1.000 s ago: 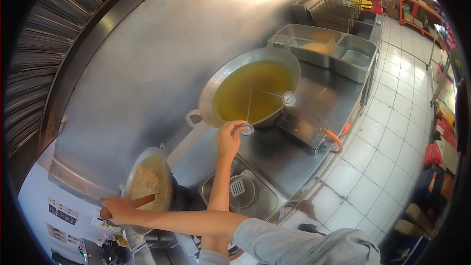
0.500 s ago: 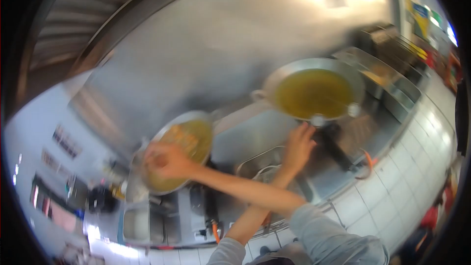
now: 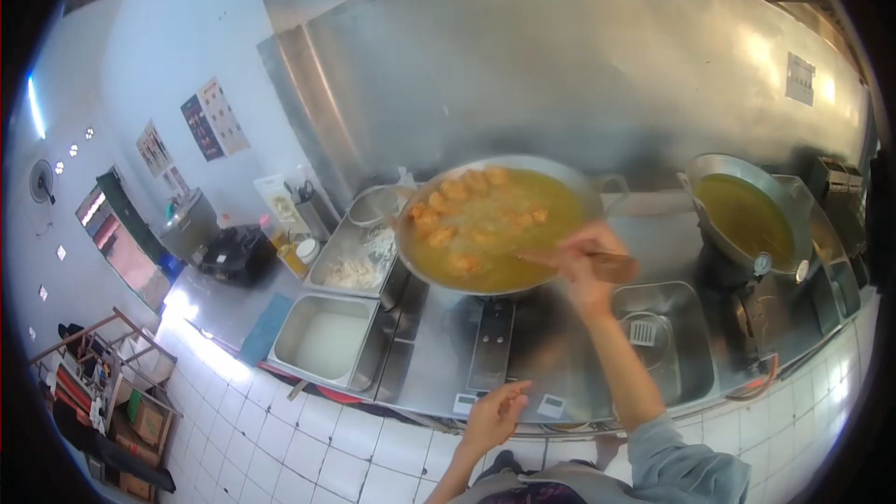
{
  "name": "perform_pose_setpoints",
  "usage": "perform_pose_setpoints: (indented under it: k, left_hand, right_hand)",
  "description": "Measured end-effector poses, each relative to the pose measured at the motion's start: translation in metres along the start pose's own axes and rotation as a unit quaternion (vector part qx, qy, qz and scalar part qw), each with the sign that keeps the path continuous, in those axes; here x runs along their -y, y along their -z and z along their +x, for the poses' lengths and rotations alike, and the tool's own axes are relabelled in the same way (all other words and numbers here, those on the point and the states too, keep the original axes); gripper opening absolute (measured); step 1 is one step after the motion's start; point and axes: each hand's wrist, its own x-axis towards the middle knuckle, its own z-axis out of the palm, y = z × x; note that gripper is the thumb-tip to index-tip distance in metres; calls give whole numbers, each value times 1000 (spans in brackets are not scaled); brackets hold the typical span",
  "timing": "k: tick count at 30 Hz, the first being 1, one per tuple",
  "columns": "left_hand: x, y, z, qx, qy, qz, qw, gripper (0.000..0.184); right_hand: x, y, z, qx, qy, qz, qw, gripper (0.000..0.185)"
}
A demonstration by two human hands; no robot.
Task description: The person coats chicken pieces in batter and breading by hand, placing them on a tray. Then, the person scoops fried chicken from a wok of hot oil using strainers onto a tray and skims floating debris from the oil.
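My right hand (image 3: 593, 266) is closed on the wooden handle (image 3: 616, 268) of a utensil, whose far end reaches into the oil of a large wok (image 3: 434, 278). Golden-brown fried pieces (image 3: 455, 190) float in that oil, mostly at its left and back. Nearer to me, my left hand (image 3: 497, 418) hovers at the counter's front edge, fingers loosely apart and holding nothing. Two small white devices (image 3: 552, 405) lie beside it. Another wok of oil (image 3: 744, 215) stands at the right, with two round dial thermometers (image 3: 763, 263) at its near rim.
A sink (image 3: 691, 355) lies between the woks, nearer the front. Left of the near wok are a metal tray with pale floury contents (image 3: 359, 271) and a bin of whitish liquid (image 3: 324, 341). A burner control box (image 3: 491, 345) sits below the wok. Bottles and black equipment stand farther left.
The view has swung left. My left hand has left the thermometer at the oil-only wok and come back to the counter's front. My arms are no longer crossed; my right hand still holds the handle.
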Motion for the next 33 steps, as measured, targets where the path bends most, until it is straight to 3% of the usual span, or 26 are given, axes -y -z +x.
perform_pose_setpoints:
  k: [4,6,9,11,17,25,28,31,33]
  left_hand:
    - [17,51,-12,66,81,-3,995,27]
    - [30,65,-18,80,82,-3,993,26]
    - [37,78,-30,108,84,-24,990,26]
    - [44,85,-33,118,74,-45,989,25]
    - [61,93,-39,144,90,-1,985,25]
    - [62,83,-24,177,52,-18,983,27]
    - [56,79,-18,180,61,-27,981,27]
    - [55,74,-15,185,34,-37,981,27]
    - [48,74,-14,207,64,-47,975,28]
  right_hand:
    - [2,-13,-29,-17,3,-26,1000,3]
    - [-4,-10,-41,-9,21,-28,999,9]
    - [-7,19,-52,43,65,-155,985,21]
    - [4,38,-40,57,-3,-76,995,31]
    - [47,38,-22,182,60,-37,981,40]
    - [63,2,-3,80,55,38,995,22]
    - [45,1,-14,11,75,48,996,21]
    - [50,-3,-16,17,76,62,995,22]
    - [38,-3,-21,-13,71,68,995,21]
